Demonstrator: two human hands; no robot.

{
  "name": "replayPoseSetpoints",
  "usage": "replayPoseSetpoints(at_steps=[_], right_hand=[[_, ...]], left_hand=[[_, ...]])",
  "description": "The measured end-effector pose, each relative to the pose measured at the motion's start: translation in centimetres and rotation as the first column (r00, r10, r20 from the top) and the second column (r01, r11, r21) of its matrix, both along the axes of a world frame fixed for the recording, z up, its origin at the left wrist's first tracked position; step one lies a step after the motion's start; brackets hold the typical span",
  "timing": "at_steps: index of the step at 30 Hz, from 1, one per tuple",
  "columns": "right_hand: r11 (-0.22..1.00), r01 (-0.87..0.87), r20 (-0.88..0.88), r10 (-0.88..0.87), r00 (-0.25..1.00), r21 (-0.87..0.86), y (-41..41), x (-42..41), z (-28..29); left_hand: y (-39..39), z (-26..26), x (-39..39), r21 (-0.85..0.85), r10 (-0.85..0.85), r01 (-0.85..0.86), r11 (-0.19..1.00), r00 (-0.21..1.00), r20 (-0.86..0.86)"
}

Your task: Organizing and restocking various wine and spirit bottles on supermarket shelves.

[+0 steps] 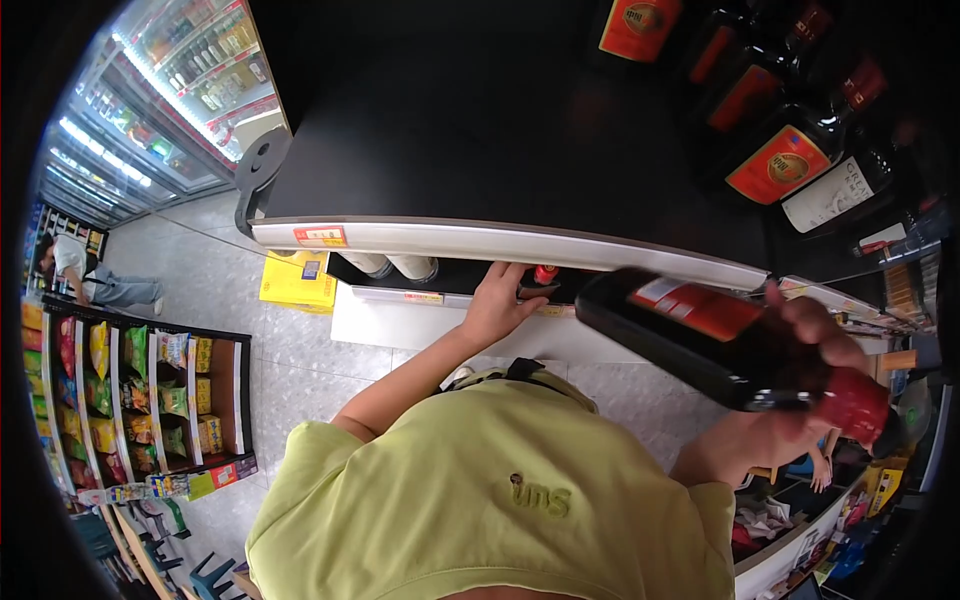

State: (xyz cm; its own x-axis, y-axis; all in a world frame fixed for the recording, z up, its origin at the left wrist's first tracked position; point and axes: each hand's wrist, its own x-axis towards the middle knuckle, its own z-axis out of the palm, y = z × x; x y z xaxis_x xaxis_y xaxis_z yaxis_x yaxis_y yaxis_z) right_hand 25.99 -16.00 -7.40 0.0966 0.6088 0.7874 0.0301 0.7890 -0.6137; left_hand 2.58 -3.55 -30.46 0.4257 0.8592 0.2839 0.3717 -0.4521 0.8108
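My right hand [817, 337] grips a dark glass bottle [675, 330] by its shoulder and neck. The bottle lies tilted in the air in front of the shelf edge, with an orange-red label and a red-wrapped neck. Below the upper shelf's front rail, my left hand [499, 300] reaches to the lower shelf. Its fingertips are partly hidden under the rail, beside a red-capped bottle [546, 274]; whether they hold anything is unclear. Two pale containers [412, 267] lie further left on that shelf. On the black upper shelf [480, 135], several dark bottles with orange labels [780, 165] stand at the right.
A white-labelled wine bottle [832, 195] is beside them. A yellow box [296, 281] sits on the floor near the shelf's left end. Left are a snack rack [142, 397], lit glass-door coolers [142, 135] and a person [82, 270]. A cluttered counter [795, 547] is at lower right, with another person's hand [821, 471] above.
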Motion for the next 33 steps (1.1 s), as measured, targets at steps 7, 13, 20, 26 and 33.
replayPoseSetpoints(at_steps=[7, 13, 20, 26, 33], right_hand=[[0.966, 0.231, 0.229, -0.252, 0.94, 0.115, 8.8, -3.2, 5.2], [0.972, 0.21, 0.196, -0.187, 0.963, -0.104, 17.5, -4.8, 6.9], [0.962, 0.202, 0.229, -0.158, 0.96, -0.185, 24.2, -4.5, 7.4], [0.967, 0.167, 0.269, -0.111, 0.957, -0.194, 26.9, -6.1, 7.4], [0.953, 0.163, 0.29, -0.085, 0.953, -0.256, 30.3, -7.4, 7.2]], left_hand=[[0.4, -1.2, 0.0, 0.032, 0.007, -0.007, 0.999, 1.0, 0.001], [0.3, -1.1, 0.2, -0.016, 0.007, -0.006, 1.0, 1.0, 0.029], [-0.3, -1.4, 0.1, -0.027, -0.035, 0.035, 0.999, 0.999, -0.007], [-0.5, -1.3, -0.7, 0.126, -0.068, 0.07, 0.99, 0.998, -0.015], [-2.4, 4.2, -2.0, 0.174, -0.162, 0.154, 0.973, 0.986, 0.031]])
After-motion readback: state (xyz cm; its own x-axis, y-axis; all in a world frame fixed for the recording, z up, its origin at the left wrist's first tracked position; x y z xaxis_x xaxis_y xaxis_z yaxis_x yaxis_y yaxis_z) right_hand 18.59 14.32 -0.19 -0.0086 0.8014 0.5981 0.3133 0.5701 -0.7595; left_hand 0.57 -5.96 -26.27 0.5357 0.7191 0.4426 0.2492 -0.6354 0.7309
